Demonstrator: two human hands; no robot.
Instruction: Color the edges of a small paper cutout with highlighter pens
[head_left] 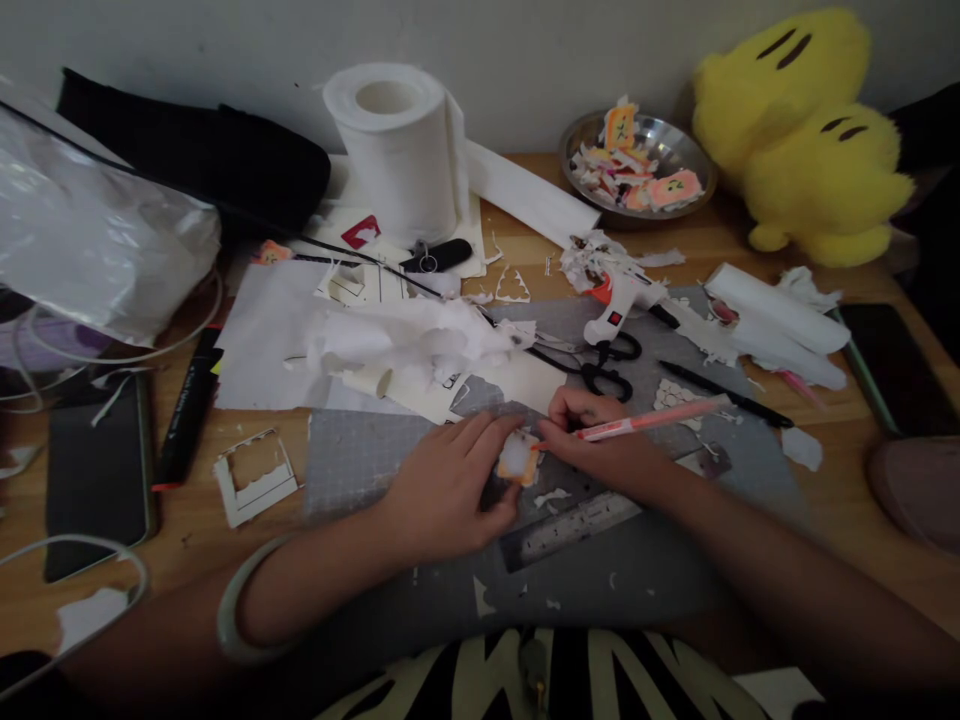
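My left hand [457, 480] grips a small square paper piece [517, 458], white in the middle with orange edges, between fingers and thumb just over the grey cutting mat [352, 450]. In my right hand [600, 435] is an orange marker pen [652, 416], its fingers closed round the front end. The pen's tip meets the right edge of the paper piece, or comes very near it. Below both hands lies a ruler [562, 530], partly hidden by my right forearm. Black-handled scissors [611, 370] rest just beyond my right hand.
A toilet roll [397, 150], a metal bowl [675, 150] of coloured paper pieces and yellow plush toys [817, 150] stand along the wall. A white glue gun [619, 305] lies among scraps. Phones [97, 470] flank the mat, with a black marker [187, 410] at left.
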